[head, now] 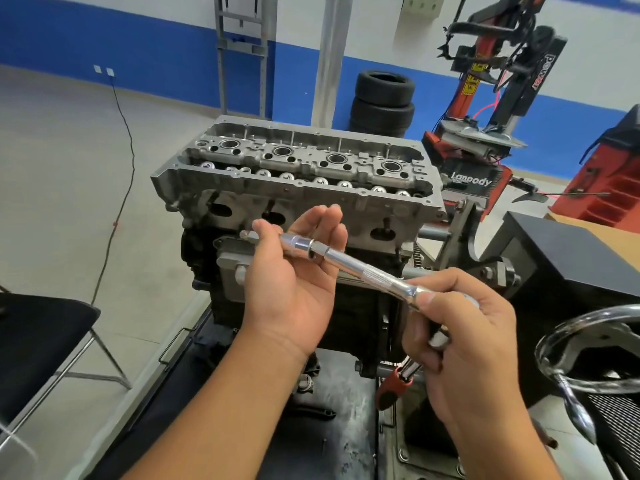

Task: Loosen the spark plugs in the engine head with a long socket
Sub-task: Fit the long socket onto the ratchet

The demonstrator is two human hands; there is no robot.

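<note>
Light: bright, even, diffuse indoor | Shadows: soft, dark under the engine block [298,317] beyond the hands | Glare: highlights along the chrome socket extension [349,263] between the hands | Distortion: wide-angle bending at frame edges | Focus: centre sharp, corners smeared

Grey floor [62,161], blue-banded wall [138,39], stacked tyres [382,102], folding chair [41,341]
</note>
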